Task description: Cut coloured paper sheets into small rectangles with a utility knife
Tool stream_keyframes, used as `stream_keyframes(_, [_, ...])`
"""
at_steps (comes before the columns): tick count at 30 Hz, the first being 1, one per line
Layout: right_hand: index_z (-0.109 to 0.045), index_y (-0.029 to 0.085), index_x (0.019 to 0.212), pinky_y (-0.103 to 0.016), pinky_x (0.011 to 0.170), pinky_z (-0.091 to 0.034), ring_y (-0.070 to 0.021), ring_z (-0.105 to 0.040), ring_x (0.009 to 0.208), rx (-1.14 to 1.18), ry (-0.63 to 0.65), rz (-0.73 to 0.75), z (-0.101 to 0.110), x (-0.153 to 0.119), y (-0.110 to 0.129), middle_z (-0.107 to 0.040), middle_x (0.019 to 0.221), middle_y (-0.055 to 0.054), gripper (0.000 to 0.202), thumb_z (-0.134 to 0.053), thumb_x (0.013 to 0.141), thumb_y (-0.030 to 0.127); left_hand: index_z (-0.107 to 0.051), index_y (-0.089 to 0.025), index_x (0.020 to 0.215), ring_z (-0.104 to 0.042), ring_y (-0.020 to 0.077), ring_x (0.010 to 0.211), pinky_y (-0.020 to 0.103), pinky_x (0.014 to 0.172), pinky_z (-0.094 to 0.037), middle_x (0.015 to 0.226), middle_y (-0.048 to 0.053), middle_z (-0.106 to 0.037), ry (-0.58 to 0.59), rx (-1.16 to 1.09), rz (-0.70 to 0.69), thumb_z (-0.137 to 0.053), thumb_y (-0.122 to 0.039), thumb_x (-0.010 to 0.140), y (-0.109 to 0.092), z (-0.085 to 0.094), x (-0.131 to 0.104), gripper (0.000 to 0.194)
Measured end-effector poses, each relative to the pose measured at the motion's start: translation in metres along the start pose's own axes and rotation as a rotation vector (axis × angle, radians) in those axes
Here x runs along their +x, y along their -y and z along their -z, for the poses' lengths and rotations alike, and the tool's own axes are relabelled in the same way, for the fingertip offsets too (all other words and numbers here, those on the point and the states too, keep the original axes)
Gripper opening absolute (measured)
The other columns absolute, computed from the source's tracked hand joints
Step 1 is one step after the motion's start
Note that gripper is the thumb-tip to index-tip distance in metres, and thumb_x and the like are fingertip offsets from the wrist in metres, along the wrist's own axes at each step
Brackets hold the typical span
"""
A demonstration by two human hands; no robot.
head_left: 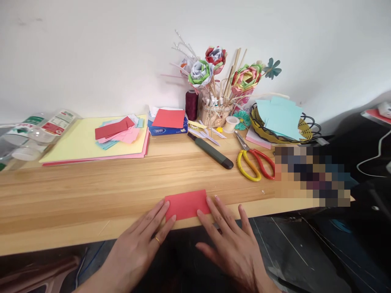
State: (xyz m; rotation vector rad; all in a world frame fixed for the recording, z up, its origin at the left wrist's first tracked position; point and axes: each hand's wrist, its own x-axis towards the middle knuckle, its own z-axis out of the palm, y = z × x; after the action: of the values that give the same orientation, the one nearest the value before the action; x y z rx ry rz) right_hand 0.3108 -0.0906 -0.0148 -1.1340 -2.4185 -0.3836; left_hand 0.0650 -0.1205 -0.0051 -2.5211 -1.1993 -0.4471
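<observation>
Red paper btwn L hand & R hand, both palm-down, grip spread, fingertips on opp ends.

No text can be read for certain. White lettering stands on the front of the blue box at the far edge of the surface, too blurred to make out. At far left, the bottles' green label and red-and-white label carry print too small to read.
</observation>
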Motion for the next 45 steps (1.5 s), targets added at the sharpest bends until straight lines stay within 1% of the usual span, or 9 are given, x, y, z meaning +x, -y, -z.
stream_keyframes(6, [-0.056,0.015,0.121,-0.034,0.100,-0.037,-0.0185,-0.053,0.118,0.018,-0.001,0.079,-0.003,-0.004,-0.011,-0.057,0.129,-0.006,0.036,-0.043,0.094,0.034,-0.049,-0.011,0.129,-0.036,0.0188,0.133,0.031,0.101,-0.043,0.133,0.007,-0.054,0.059,-0.122,-0.071,-0.029,0.006,0.083,0.011,0.004,-0.004,0.054])
stream_keyframes(11, [-0.060,0.015,0.116,-0.041,0.092,-0.046,-0.0239,-0.055,0.116,0.013,0.002,0.067,0.006,0.000,-0.022,-0.057,0.129,-0.008,0.039,-0.041,0.094,0.041,-0.035,-0.014,0.140,-0.037,0.0192,0.133,0.034,0.105,-0.039,0.139,0.004,-0.048,0.130,-0.064,-0.088,-0.033,0.000,0.081,0.013,0.001,-0.015,0.061])
stream_keyframes(16, [-0.057,0.006,0.117,-0.034,0.092,-0.047,-0.0204,-0.057,0.112,0.051,-0.040,0.027,0.004,0.024,-0.044,-0.061,0.122,-0.014,0.036,-0.041,0.094,0.030,-0.038,-0.011,0.139,-0.050,0.0293,0.121,0.044,0.100,-0.040,0.128,0.014,-0.057,0.049,0.117,0.054,-0.046,-0.026,0.091,0.006,-0.001,-0.014,0.051])
stream_keyframes(19, [-0.058,0.007,0.116,-0.034,0.095,-0.045,-0.0204,-0.057,0.111,0.011,0.005,-0.045,-0.007,0.052,-0.060,-0.062,0.120,-0.013,0.037,-0.038,0.095,0.029,-0.047,-0.014,0.132,-0.055,0.0330,0.107,0.049,0.092,-0.045,0.110,0.016,-0.062,0.093,0.026,0.185,-0.047,-0.050,0.090,0.006,-0.001,0.000,0.056])
stream_keyframes(23, [-0.053,0.004,0.123,-0.039,0.096,-0.043,-0.0262,-0.053,0.115,-0.048,0.079,-0.086,-0.026,0.092,-0.073,-0.058,0.124,-0.017,0.040,-0.042,0.092,0.029,-0.044,-0.017,0.134,-0.054,0.0224,0.107,0.036,0.092,-0.048,0.112,0.012,-0.060,0.186,-0.280,0.212,-0.031,-0.039,0.098,0.029,-0.002,0.025,0.045])
stream_keyframes(26, [-0.048,0.001,0.126,-0.042,0.091,-0.044,-0.0303,-0.052,0.113,-0.098,0.145,-0.105,-0.040,0.114,-0.076,-0.057,0.123,-0.021,0.045,-0.046,0.090,0.027,-0.046,-0.016,0.133,-0.050,0.0223,0.118,0.038,0.099,-0.042,0.127,0.013,-0.055,0.135,-0.272,0.294,-0.026,-0.038,0.099,0.059,-0.009,0.038,0.045])
stream_keyframes(31, [-0.048,0.003,0.126,-0.039,0.079,-0.046,-0.0281,-0.056,0.099,-0.177,0.237,-0.107,-0.054,0.128,-0.078,-0.062,0.105,-0.018,0.040,-0.044,0.090,0.022,-0.031,-0.017,0.143,-0.017,0.0223,0.141,0.045,0.113,-0.017,0.150,0.006,-0.029,0.392,-0.206,0.189,-0.030,-0.042,0.098,0.093,-0.021,0.052,0.051])
stream_keyframes(36, [-0.042,0.005,0.130,-0.034,0.067,-0.046,-0.0245,-0.059,0.085,-0.240,0.260,-0.101,-0.042,0.119,-0.075,-0.058,0.100,-0.017,0.042,-0.038,0.090,0.012,-0.017,-0.019,0.146,-0.013,0.0200,0.142,0.052,0.112,-0.007,0.153,0.007,-0.015,0.563,-0.209,0.214,-0.019,-0.044,0.100,0.096,-0.023,0.056,0.053])
stream_keyframes(45, [-0.038,0.016,0.135,-0.021,0.045,-0.048,-0.0108,-0.062,0.058,0.080,0.223,0.183,0.013,0.041,-0.043,-0.054,0.097,-0.009,0.044,-0.030,0.092,0.016,-0.020,-0.035,0.144,-0.012,0.0197,0.142,0.056,0.109,-0.002,0.155,0.007,-0.014,0.495,-0.262,0.201,-0.015,-0.043,0.100,0.096,-0.029,0.050,0.046])
